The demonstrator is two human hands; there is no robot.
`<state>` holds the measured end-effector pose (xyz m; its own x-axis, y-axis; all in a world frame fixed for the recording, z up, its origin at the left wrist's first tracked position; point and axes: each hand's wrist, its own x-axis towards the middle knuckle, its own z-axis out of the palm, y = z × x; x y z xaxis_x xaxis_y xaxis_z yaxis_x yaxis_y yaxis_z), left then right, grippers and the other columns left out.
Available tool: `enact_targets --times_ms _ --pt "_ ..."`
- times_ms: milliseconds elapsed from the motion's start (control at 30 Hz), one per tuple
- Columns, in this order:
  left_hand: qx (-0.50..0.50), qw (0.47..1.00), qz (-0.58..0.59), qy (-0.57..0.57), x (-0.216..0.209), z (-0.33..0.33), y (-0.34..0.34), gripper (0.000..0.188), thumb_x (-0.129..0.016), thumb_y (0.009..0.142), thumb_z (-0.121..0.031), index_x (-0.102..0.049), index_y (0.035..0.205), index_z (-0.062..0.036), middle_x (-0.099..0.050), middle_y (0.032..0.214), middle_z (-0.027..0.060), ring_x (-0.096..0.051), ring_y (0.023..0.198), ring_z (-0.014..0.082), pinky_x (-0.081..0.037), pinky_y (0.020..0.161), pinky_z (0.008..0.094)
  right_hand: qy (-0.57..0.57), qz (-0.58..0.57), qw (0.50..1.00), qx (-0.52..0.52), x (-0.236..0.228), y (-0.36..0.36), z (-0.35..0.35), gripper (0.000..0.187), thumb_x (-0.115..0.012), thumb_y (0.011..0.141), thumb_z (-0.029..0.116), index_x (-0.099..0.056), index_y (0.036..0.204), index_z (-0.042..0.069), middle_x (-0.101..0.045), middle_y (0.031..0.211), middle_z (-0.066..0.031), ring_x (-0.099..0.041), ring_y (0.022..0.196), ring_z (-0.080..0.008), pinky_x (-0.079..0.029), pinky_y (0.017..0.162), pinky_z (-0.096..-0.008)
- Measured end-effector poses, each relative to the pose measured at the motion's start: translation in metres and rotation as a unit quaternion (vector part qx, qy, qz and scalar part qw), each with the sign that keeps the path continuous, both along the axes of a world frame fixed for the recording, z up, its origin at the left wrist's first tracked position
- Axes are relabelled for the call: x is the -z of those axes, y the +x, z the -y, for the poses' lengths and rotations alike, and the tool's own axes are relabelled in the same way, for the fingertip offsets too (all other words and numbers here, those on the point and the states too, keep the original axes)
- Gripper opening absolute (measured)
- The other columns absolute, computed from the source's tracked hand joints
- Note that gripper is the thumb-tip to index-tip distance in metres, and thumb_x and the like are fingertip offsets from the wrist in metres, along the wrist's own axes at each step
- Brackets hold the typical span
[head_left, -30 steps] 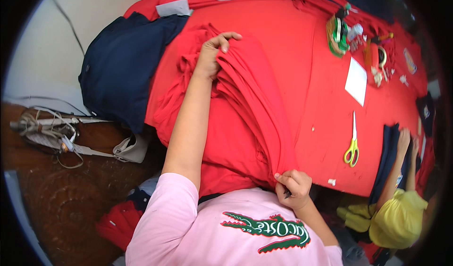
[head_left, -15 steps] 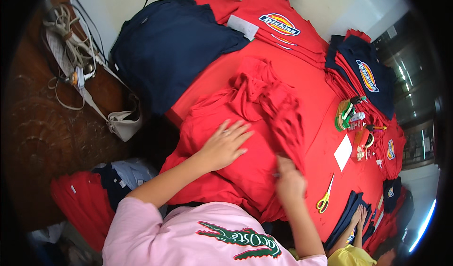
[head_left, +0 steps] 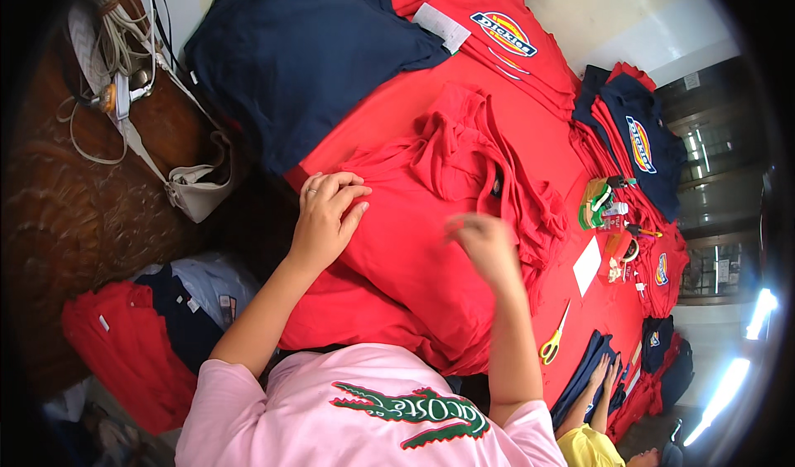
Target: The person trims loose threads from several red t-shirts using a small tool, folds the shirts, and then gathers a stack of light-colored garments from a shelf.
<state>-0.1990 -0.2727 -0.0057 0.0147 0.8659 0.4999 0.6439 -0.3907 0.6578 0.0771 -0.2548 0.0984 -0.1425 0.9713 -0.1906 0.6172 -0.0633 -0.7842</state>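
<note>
A rumpled red shirt lies in front of me on the red-covered table, its cloth bunched in folds at the far right. My left hand rests on the shirt's left edge, fingers spread, with a ring on one of them. Over the middle of the shirt is my right hand, smeared by motion. Its fingers look bent, but whether anything is in them I cannot make out.
Dark navy shirts lie at the far left, and red printed shirts beside them. On the right are yellow-handled scissors, a white card and a tool holder. Another person's hands touch navy cloth at lower right.
My left hand has shifted left to the shirt's edge. My right hand has moved up and inward from the shirt's right side. The head view has also shifted slightly.
</note>
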Motion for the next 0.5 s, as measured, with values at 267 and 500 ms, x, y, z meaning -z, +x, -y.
enact_targets --times_ms 267,500 --pt "-0.006 0.994 -0.109 0.031 -0.011 0.003 0.009 0.028 -0.074 0.092 -0.014 -0.076 0.12 -0.0107 -0.066 0.133 0.0019 -0.059 0.124 0.0222 -0.035 0.113 0.0456 -0.078 0.479 0.839 -0.248 -0.027 0.111 -0.046 0.028 -0.052 0.102 0.014 -0.077 0.11 0.006 -0.078 0.112 -0.0145 -0.072 0.107 -0.0396 -0.056 0.098 -0.0498" --pt "0.048 0.994 -0.099 0.013 -0.014 -0.014 0.032 0.033 -0.072 0.092 -0.015 -0.075 0.125 -0.0096 -0.061 0.15 0.0044 -0.056 0.135 0.0234 -0.03 0.12 0.0492 0.336 0.105 0.901 0.254 -0.073 0.196 -0.168 0.033 -0.045 0.113 0.018 -0.066 0.13 -0.002 -0.07 0.128 -0.0219 -0.075 0.098 -0.0293 -0.059 0.083 -0.0392"
